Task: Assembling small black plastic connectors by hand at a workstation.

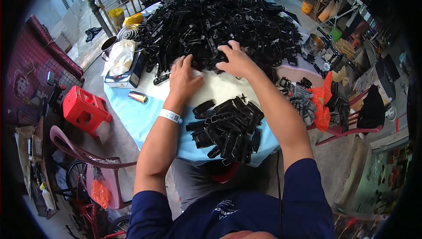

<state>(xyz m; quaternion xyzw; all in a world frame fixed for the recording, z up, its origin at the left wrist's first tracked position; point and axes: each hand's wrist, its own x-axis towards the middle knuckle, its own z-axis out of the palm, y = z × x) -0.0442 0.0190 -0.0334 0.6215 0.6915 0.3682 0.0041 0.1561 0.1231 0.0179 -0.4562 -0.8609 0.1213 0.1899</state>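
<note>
A large heap of small black plastic parts [198, 23] covers the far half of the table. At its near edge my left hand [184, 80] rests with fingers apart, the fingertips against the parts. My right hand [239, 62] reaches into the heap just to the right, thumb and fingers spread around loose pieces, none plainly gripped. Between my forearms, near the table's front edge, lies a smaller pile of longer black plastic pieces [228, 127]. What kind of parts these are, I cannot tell.
Left on the table are a box [125, 74] with a pale cloth on top and a lighter-like small object [138, 97]. Grey gloves [301, 102] and an orange bag [323, 102] sit at the right. A red stool [85, 110] and pink chair [105, 177] stand left.
</note>
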